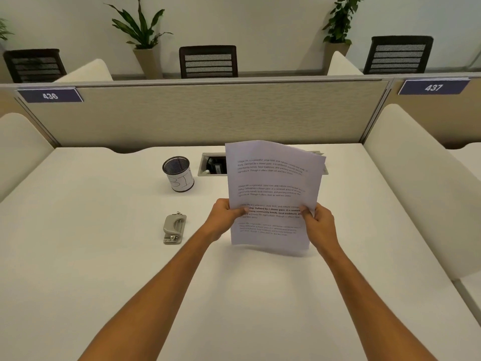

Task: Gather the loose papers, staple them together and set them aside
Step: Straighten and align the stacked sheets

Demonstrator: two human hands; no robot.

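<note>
Papers (270, 188) upright above the white bench (104, 256), our left hand (226, 216) and right hand (318, 222) each in a closed grip on a side edge, stapler (173, 228) lying left, mesh pen cup (178, 173) beyond it, cable hatch (212, 164) partly hidden behind the sheets.

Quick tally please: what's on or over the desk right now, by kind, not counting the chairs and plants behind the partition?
Paper stacks: 1, the papers, gripped by left hand and right hand; sheet count cannot be told
Staplers: 1, the grey stapler, lying on the desk
Mesh cups: 1, the mesh cup
Total: 3
</note>
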